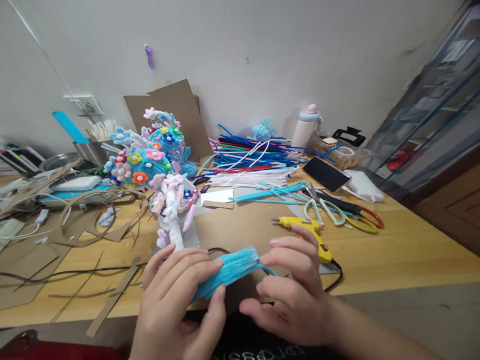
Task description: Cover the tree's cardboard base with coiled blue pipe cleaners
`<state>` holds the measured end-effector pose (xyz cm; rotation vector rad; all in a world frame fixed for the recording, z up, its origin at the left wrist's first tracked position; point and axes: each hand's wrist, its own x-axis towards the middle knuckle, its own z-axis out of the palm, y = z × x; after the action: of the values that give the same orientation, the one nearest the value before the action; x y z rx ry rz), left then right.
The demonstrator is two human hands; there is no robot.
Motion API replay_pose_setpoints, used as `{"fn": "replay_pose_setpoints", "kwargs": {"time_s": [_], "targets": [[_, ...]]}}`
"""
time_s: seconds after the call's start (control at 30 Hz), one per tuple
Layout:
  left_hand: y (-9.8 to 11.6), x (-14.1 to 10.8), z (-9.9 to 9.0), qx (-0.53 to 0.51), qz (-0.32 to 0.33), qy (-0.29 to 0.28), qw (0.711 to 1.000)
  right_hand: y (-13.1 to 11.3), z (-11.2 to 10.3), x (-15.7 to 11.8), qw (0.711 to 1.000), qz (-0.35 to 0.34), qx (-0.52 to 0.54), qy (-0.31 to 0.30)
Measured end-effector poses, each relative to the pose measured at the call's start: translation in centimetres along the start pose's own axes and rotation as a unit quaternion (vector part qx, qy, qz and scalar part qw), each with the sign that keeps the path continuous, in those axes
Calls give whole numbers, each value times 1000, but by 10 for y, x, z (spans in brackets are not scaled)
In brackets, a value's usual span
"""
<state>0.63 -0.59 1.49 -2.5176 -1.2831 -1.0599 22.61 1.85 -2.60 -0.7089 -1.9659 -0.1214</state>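
My left hand (180, 295) is closed on a blue strip covered in fuzzy pipe cleaners (236, 270), with the thumb below it and the fingers on top. At the strip's right end is my right hand (292, 285), its fingers curved and spread apart, a fingertip at or very near the edge. A loose blue end sticks out beneath that edge. Just beyond my right hand lies a yellow glue gun (302, 223), partly hidden by my fingers. Past my left hand stands a white-wrapped stem with pipe-cleaner flowers (173, 215).
Colourful flower-covered shapes (146, 160) stand at the back left, near cardboard scraps (116, 305). Bundled pipe cleaners (255, 155) lie along the wall. To the right are scissors (324, 205), pliers (360, 212), a phone (326, 173) and a bottle (306, 127). A black cord crosses the table.
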Motion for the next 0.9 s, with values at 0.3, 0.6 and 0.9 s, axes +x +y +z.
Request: {"fn": "replay_pose_setpoints", "kwargs": {"time_s": [0.3,0.6,0.9], "targets": [[0,1,1,3,0,7,1000,-6,0,4,999,33,-31,13],[2,3,-2,-8,-2,4,1000,34,-3,12,893,330,273,136],[0,4,1,-5,15,2,1000,8,-10,23,925,157,278,-205]]}}
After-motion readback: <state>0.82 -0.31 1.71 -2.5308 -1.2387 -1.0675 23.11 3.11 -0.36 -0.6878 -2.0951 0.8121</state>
